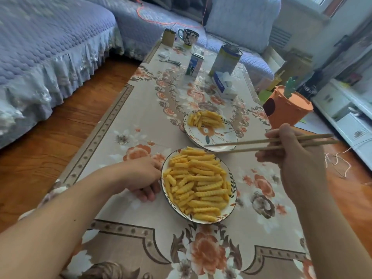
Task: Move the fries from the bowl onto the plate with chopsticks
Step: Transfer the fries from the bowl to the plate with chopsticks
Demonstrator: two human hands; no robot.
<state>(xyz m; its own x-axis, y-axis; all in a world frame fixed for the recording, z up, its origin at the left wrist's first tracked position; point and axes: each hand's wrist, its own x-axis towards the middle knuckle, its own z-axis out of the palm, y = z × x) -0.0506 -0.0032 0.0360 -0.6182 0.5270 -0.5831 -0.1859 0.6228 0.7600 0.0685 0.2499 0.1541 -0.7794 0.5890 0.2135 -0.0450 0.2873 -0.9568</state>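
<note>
Fries (198, 183) heap the near bowl (234, 193); some lie on the plate (226, 137). Right hand (295, 156) fingers grip empty chopsticks (241, 148); left hand (144, 178) steadies the bowl. Ridged fries may slip midway onto the counter (141, 117).

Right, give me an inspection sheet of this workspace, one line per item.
Surface: low table under a floral cloth.
Job's things: bowl heaped with fries; plate beyond it with a smaller pile; chopsticks empty, tips over the plate's near rim.
Clutter: mug, carton, tin, tissue box, orange carrot-shaped container.
Hands: left hand rests at the bowl's left rim; right hand grips the chopsticks.
Cables: orange cord on the sofa.
Surroundings: sofa, wooden floor.
</note>
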